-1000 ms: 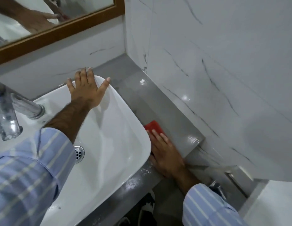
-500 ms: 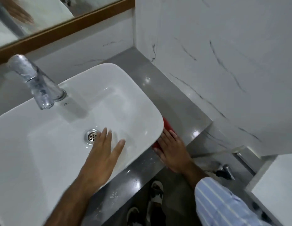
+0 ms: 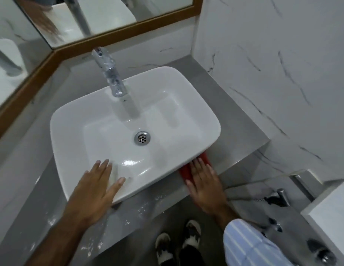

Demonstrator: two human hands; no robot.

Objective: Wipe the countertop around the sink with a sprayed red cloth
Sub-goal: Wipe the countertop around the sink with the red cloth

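Note:
A white rectangular sink (image 3: 203, 104) sits on a grey countertop (image 3: 242, 127). A red cloth (image 3: 187, 171) lies flat on the counter's front strip, under the sink's near right corner. My right hand (image 3: 204, 186) presses flat on the cloth, fingers together, covering most of it. My left hand (image 3: 94, 191) rests flat with spread fingers on the sink's near left rim and holds nothing. White droplets speckle the front strip of the counter between my hands.
A chrome tap (image 3: 109, 72) stands behind the basin, and a drain (image 3: 142, 138) sits in its middle. A wood-framed mirror (image 3: 128, 31) runs along the back and left walls. A marble wall (image 3: 282, 73) closes the right side. Chrome valves (image 3: 278, 196) hang below right.
My right hand has slid the red cloth from the counter right of the sink round to the front strip. My left hand moved from the far rim to the near rim.

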